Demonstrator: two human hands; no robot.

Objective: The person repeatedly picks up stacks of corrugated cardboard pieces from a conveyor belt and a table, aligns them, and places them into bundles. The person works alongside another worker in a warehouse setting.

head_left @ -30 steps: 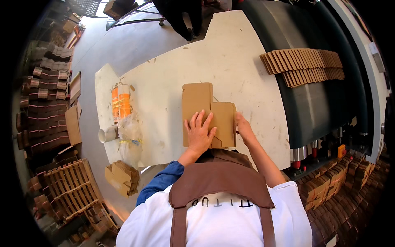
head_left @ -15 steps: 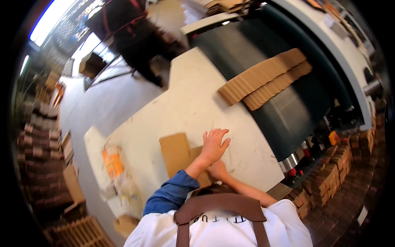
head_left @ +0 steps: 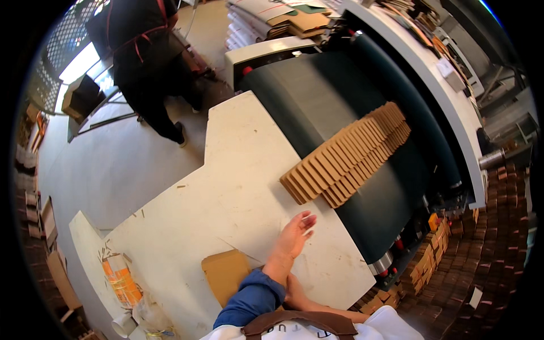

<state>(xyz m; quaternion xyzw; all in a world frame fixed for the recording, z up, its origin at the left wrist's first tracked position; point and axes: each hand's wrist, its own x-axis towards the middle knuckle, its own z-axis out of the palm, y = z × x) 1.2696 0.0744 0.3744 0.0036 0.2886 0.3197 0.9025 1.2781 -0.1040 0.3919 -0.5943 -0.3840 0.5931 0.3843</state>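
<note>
My left hand (head_left: 294,233), below a rolled blue sleeve, reaches over the white table (head_left: 187,209) with its fingers stretched out and nothing in them. Just beyond its fingertips lies the near end of a fanned row of overlapping brown cardboard pieces (head_left: 345,156). The row rests on the dark green conveyor belt (head_left: 396,195) and juts over the table's edge. My right hand (head_left: 294,292) is low beside my left forearm, which hides most of it; its fingers do not show. A flat brown cardboard piece (head_left: 226,275) lies on the table left of my left forearm.
An orange-and-white wrapped roll (head_left: 120,280) and clear plastic (head_left: 152,317) lie at the table's left. A person in dark clothes (head_left: 147,68) stands beyond the table. Bundled cardboard stacks (head_left: 428,258) line the right side. A metal roller end (head_left: 381,265) sits by the table corner.
My view has shifted. The cardboard row has slid off the belt further onto the table, and my left hand is closer to its end. The person beyond has turned or stepped slightly.
</note>
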